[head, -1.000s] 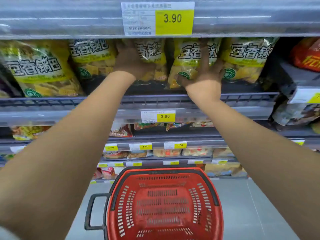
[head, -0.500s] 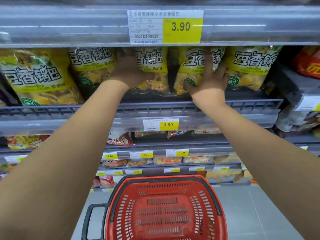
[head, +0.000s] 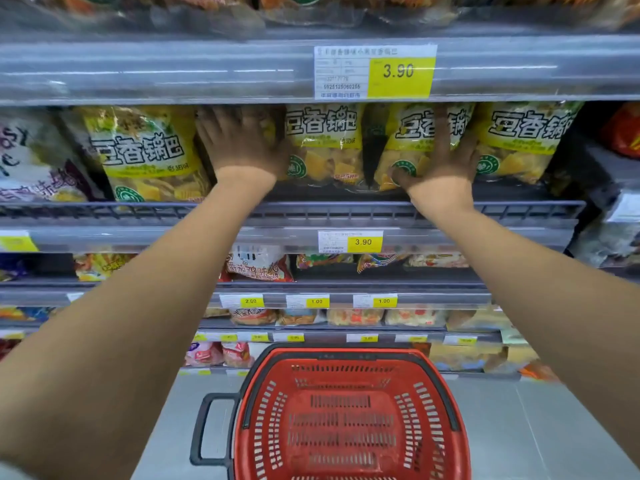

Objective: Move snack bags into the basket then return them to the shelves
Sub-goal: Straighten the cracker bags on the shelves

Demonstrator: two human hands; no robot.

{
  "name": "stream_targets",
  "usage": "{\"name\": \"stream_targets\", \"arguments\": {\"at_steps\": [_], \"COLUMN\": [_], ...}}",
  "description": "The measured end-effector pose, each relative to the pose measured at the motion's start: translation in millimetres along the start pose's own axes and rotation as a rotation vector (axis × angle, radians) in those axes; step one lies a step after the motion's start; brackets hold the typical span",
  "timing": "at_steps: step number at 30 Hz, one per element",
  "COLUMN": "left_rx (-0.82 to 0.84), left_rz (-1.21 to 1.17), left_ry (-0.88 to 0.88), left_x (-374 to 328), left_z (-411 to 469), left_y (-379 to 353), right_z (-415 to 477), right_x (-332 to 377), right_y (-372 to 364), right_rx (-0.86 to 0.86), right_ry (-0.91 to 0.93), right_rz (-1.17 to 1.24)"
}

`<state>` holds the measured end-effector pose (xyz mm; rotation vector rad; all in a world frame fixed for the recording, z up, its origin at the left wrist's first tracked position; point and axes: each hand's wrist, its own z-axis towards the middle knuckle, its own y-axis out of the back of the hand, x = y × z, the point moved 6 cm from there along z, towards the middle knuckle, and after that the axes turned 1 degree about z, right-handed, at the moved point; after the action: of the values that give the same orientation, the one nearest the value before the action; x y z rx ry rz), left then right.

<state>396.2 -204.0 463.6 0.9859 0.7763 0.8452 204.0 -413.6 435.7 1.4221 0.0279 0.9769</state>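
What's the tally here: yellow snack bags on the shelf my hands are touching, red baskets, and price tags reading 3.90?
yellow snack bags: 4 with fronts showing; the left hand may hide another
red basket: 1
3.90 price tags: 2
Total: 7

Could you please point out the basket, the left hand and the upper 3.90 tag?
basket (head: 346,382): head view, far wall.
left hand (head: 242,142): head view, back of the hand.
upper 3.90 tag (head: 398,71): head view, yellow price panel.
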Motion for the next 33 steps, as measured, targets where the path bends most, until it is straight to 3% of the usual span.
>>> {"name": "stream_targets", "arguments": {"at_steps": [3,9,13,15,18,21,23,26,29,33], "left_rx": [0.022,-0.084,0.094,0.167,0.069,-0.138,-0.212,-0.122,-0.017,-0.029], "left_rz": [-0.074,-0.146,-0.292,-0.231,-0.115,-0.050,0.009,0.020,-0.044,-0.118], "left_ry": [0.070,-0.054,-0.032,0.001,-0.072,-0.216,-0.155,0.039,0.106,0.072], "left_x": [7,10,23,24,21,29,51,96,129,141], "left_z": [18,21,23,20,-1,-32,-38,-26,-8,3], "left_y": [-14,0,2,5,22,37,43,36,25,36], "right_z": [4,5,3,3,-2,-20,-36,-51,-49,-32], "right_x": [-3,-4,-3,-1,3,23,51,99,125,128], "right_y": [-2,-4,-4,-4,2,12,11,-11,-38,-66], "right_rx": [0.002,-0.043,-0.047,-0.020,0.000,-0.096,-0.122,-0.035,0.063,0.122], "right_ry": [-0.007,0.015,0.018,0.002,-0.036,0.037,0.165,0.313,0.236,0.143], "right_rz": [-0.017,-0.018,-0.029,-0.040,-0.109,-0.158,-0.177,-0.162,-0.085,-0.061]}}
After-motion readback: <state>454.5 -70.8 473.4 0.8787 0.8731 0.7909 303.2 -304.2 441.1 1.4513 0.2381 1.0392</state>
